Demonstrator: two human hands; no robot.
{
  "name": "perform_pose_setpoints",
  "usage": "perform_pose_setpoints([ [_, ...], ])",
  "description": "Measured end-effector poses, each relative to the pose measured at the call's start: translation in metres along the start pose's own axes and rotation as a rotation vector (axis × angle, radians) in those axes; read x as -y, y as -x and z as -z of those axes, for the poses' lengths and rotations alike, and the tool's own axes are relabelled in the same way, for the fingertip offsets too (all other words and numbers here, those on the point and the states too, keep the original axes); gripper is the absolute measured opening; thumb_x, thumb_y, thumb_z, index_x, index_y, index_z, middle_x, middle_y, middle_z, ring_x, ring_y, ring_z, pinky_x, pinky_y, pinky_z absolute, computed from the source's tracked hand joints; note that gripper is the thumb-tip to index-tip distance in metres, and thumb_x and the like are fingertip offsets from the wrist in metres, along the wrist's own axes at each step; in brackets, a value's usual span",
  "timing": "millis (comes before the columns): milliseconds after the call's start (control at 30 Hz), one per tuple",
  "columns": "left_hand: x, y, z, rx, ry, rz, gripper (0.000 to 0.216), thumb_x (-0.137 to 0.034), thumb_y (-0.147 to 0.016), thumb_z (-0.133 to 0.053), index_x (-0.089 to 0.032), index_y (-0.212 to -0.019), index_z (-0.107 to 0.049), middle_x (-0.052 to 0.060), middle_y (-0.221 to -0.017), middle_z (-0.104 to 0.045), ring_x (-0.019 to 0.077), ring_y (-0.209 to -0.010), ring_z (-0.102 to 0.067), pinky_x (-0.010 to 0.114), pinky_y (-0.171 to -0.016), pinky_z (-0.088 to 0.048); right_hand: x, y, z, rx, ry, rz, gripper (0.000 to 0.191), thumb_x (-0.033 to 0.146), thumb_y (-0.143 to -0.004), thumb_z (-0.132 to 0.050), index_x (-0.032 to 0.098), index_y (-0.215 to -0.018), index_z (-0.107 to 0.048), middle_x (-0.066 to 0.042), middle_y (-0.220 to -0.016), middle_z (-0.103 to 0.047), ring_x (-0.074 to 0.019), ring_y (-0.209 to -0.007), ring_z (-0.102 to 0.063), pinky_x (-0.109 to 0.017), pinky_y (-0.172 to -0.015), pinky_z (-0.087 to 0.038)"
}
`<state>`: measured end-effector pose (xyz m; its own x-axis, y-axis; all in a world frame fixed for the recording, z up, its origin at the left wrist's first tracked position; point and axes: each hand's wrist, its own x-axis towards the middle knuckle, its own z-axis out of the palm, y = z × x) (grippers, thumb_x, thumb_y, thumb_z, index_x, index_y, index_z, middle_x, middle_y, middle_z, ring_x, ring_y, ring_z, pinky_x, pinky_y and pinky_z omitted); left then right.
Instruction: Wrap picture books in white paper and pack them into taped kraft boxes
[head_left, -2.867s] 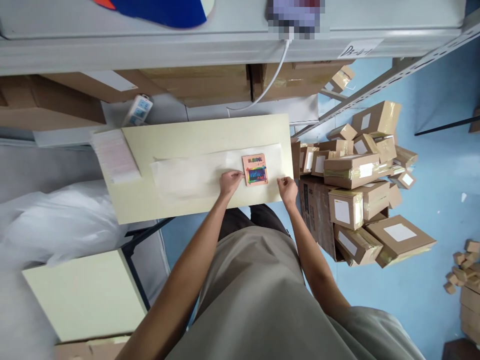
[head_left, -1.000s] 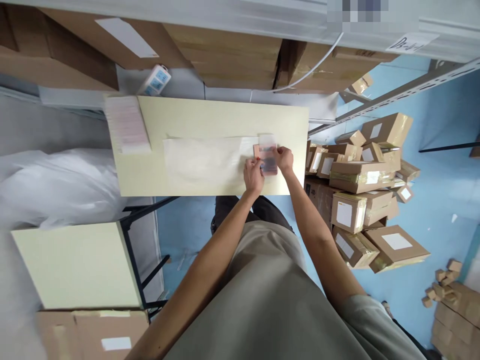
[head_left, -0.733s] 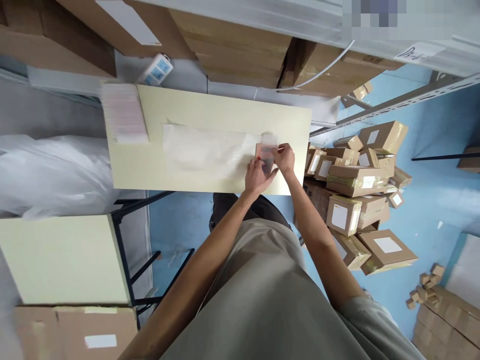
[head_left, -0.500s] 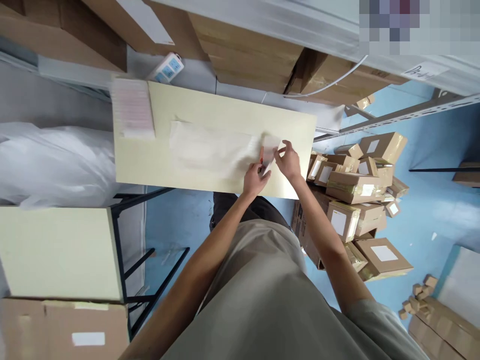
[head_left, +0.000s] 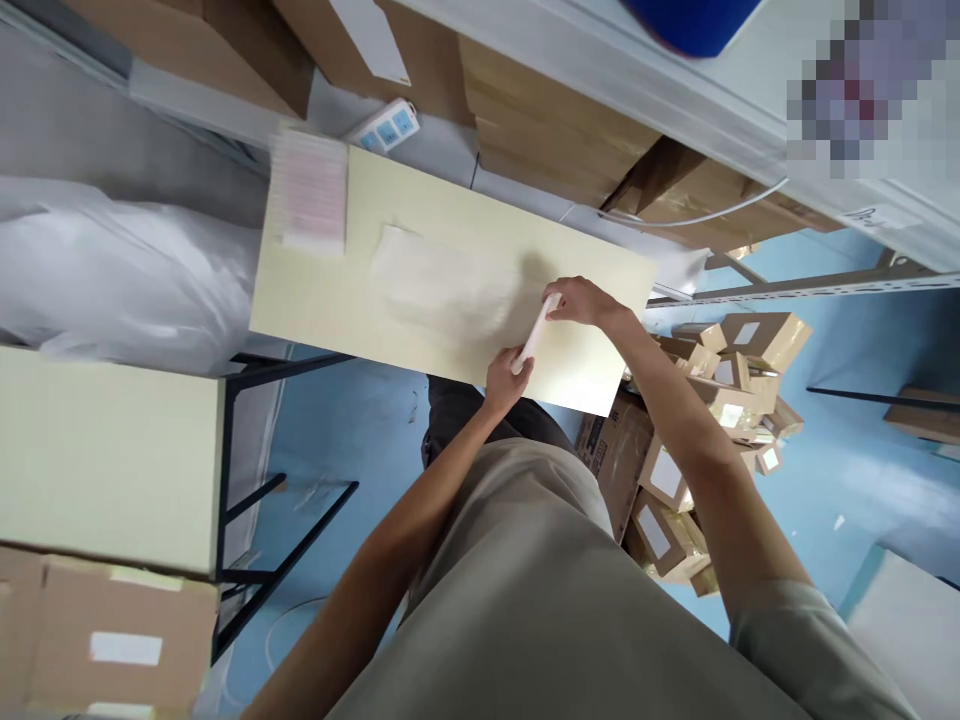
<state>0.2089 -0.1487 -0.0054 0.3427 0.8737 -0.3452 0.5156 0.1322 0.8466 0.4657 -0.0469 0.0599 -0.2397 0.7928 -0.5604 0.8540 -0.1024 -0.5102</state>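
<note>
A slim white bundle [head_left: 535,338] slants above the right part of the cream tabletop [head_left: 577,380], seen almost edge-on. It looks wrapped in thin white sheet; what lies inside is hidden. My left hand [head_left: 508,382] is closed around its near end. At the far end, my right hand [head_left: 581,301] grips it with bent fingers. To the left of both hands, a thin, wrinkled white sheet [head_left: 442,280] lies spread on the tabletop.
A stack of pinkish-white sheets [head_left: 311,190] sits at the table's left end. Behind the table are a power strip [head_left: 390,125] and large cartons [head_left: 555,120]. Taped boxes [head_left: 765,340] are piled on the floor at right. White plastic wrapping [head_left: 135,270] bulges at left.
The thing in my hands has turned edge-on, and its orange-red edge no longer shows. My right hand now grips its far end. The camera view has shifted and tilted.
</note>
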Motion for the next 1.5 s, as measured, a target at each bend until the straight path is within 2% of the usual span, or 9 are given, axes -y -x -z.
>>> perform_pose_setpoints([
  [233,0.025,0.002,0.011,0.022,-0.187,0.202,0.032,-0.039,-0.107,-0.055,-0.020,-0.089,-0.074,0.013,-0.083,-0.080,0.0293,-0.087,-0.080,0.037,-0.084,-0.061,0.026,-0.046,-0.035,-0.098,-0.071,-0.100,0.034,0.027,-0.093,-0.083,0.019,-0.126,-0.079,-0.012,-0.126,-0.079,-0.0303,-0.113,-0.074,-0.043,-0.107,-0.058],
  [433,0.028,-0.014,0.044,0.128,-0.394,0.182,0.033,-0.041,-0.105,-0.061,-0.023,-0.081,-0.073,0.012,-0.081,-0.078,0.0329,-0.092,-0.080,0.045,-0.095,-0.062,0.048,-0.060,-0.071,-0.262,-0.004,-0.198,0.033,0.030,-0.108,-0.059,0.012,-0.134,-0.070,-0.026,-0.147,-0.065,-0.0334,-0.119,-0.073,-0.051,-0.109,-0.059],
  [567,0.021,-0.041,0.069,-0.034,-0.461,-0.012,0.032,-0.018,-0.103,-0.053,-0.016,-0.126,-0.075,0.021,-0.129,-0.076,0.0361,-0.133,-0.070,0.051,-0.119,-0.054,0.071,-0.045,-0.091,-0.368,0.047,-0.126,0.048,0.017,-0.109,-0.045,0.011,-0.155,-0.056,-0.029,-0.171,-0.047,-0.0387,-0.144,-0.060,-0.058,-0.116,-0.054],
  [667,0.018,-0.060,0.078,0.063,-0.518,-0.179,0.050,-0.009,-0.098,-0.050,-0.012,-0.145,-0.066,0.023,-0.166,-0.054,0.0368,-0.165,-0.041,0.056,-0.134,-0.039,0.089,-0.034,-0.109,-0.297,0.109,0.007,0.056,0.008,-0.105,-0.043,0.011,-0.160,-0.055,-0.024,-0.178,-0.041,-0.0394,-0.161,-0.042,-0.062,-0.126,-0.044],
  [967,0.028,-0.063,0.075,0.203,-0.602,-0.263,0.052,-0.013,-0.100,-0.049,-0.018,-0.150,-0.064,0.016,-0.182,-0.036,0.0350,-0.174,-0.023,0.060,-0.138,-0.034,0.086,-0.013,-0.136,-0.264,0.053,0.032,0.057,0.009,-0.105,-0.051,0.012,-0.162,-0.057,-0.019,-0.178,-0.043,-0.0354,-0.169,-0.034,-0.057,-0.135,-0.035],
  [1067,0.023,-0.059,0.070,0.215,-0.633,-0.247,0.053,-0.013,-0.100,-0.050,-0.017,-0.150,-0.064,0.017,-0.182,-0.035,0.0375,-0.173,-0.023,0.061,-0.136,-0.036,0.074,0.005,-0.137,-0.336,-0.015,-0.025,0.057,0.012,-0.105,-0.053,0.012,-0.162,-0.056,-0.020,-0.177,-0.045,-0.0361,-0.166,-0.040,-0.056,-0.130,-0.044],
  [1233,0.015,-0.047,0.061,0.243,-0.657,-0.258,0.056,-0.015,-0.101,-0.049,-0.018,-0.156,-0.059,0.018,-0.179,-0.040,0.0378,-0.172,-0.026,0.061,-0.136,-0.036,0.048,0.048,-0.151,-0.577,-0.261,-0.384,0.047,0.028,-0.108,-0.054,0.010,-0.152,-0.060,-0.027,-0.149,-0.067,-0.0372,-0.135,-0.068,-0.054,-0.111,-0.059],
  [1367,0.014,-0.042,0.059,0.296,-0.639,-0.297,0.065,-0.015,-0.101,-0.048,-0.016,-0.166,-0.049,0.019,-0.180,-0.040,0.0359,-0.173,-0.026,0.060,-0.138,-0.033,0.039,0.063,-0.168,-0.579,-0.565,-0.502,0.041,0.031,-0.105,-0.059,0.013,-0.141,-0.062,-0.019,-0.122,-0.080,-0.0290,-0.103,-0.081,-0.044,-0.092,-0.065],
  [1500,0.016,-0.047,0.059,0.370,-0.670,-0.316,0.072,-0.013,-0.100,-0.043,-0.008,-0.171,-0.040,0.020,-0.180,-0.039,0.0357,-0.173,-0.024,0.057,-0.139,-0.030,0.045,0.053,-0.173,-0.598,-0.693,-0.583,0.026,0.031,-0.099,-0.066,0.015,-0.120,-0.068,-0.016,-0.112,-0.083,-0.0255,-0.097,-0.081,-0.037,-0.089,-0.063],
])
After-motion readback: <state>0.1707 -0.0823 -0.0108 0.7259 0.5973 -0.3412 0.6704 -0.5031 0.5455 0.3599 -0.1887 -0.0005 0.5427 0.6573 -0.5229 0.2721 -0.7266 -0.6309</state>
